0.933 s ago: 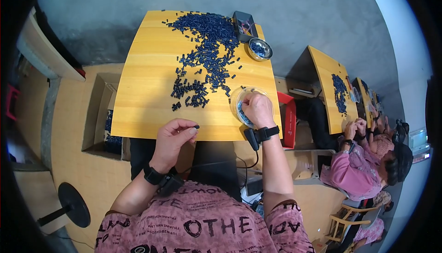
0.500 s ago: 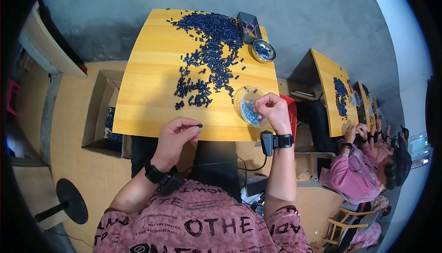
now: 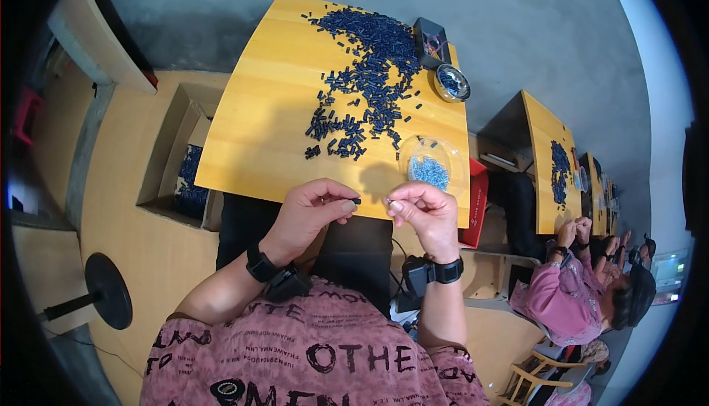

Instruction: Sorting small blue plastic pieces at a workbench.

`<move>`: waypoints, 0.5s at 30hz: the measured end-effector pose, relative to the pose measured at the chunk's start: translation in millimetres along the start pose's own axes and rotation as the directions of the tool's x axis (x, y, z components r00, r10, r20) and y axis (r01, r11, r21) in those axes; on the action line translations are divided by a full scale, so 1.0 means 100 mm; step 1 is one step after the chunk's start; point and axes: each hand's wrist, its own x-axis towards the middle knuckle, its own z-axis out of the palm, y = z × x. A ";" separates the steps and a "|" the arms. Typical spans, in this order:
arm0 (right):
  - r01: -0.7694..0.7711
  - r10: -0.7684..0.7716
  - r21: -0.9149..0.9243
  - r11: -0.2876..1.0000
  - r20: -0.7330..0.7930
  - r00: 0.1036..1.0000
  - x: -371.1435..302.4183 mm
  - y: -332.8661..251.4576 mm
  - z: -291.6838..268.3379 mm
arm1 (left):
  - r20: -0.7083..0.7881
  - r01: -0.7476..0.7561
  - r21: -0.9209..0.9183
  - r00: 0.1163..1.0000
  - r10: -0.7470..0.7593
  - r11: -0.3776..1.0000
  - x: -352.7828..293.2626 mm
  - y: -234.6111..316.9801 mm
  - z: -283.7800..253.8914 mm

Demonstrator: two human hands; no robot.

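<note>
In front of the table's near edge, my left hand [image 3: 312, 212] pinches a small black cylinder piece [image 3: 357, 201] between thumb and forefinger. My right hand [image 3: 427, 218] is a short gap to its right, thumb and forefinger pressed together on a tiny light-coloured piece [image 3: 388, 201], too small to name. Just beyond the right hand stands a clear round dish [image 3: 459, 166] with small silvery-blue pieces [image 3: 428, 173] in it. Across the table spreads a loose pile of the same black cylinder pieces [image 3: 380, 44], its nearest scatter beyond my left hand.
The yellow table [image 3: 251, 103] bears a black box [image 3: 432, 40] and a metal bowl [image 3: 452, 83] of dark pieces at its far right. A red box [image 3: 476, 207] sits by its right edge. An open carton [image 3: 159, 159] stands left. A person in pink [image 3: 561, 288] works at another table [image 3: 535, 140].
My right hand has left the clear dish and come back toward my left hand, a tiny piece in its fingertips. The view has shifted; the left hand still pinches the black cylinder piece.
</note>
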 end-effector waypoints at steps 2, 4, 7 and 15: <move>-0.025 0.025 0.009 1.000 0.003 1.000 -0.03 -0.01 0.13 | 0.006 0.004 0.003 1.000 -0.004 1.000 -0.02 0.01 -0.01; -0.024 0.024 -0.013 1.000 0.013 1.000 -0.04 0.01 0.18 | 0.019 -0.019 -0.002 1.000 0.019 1.000 -0.03 0.03 -0.02; -0.037 0.037 -0.004 0.999 0.025 0.999 -0.06 0.05 0.23 | 0.021 -0.025 -0.019 0.999 0.025 1.000 -0.05 0.04 -0.03; -0.098 0.104 0.304 0.948 -0.003 0.995 -0.09 0.18 0.33 | 0.030 -0.026 -0.073 0.999 0.028 0.997 -0.05 -0.02 -0.08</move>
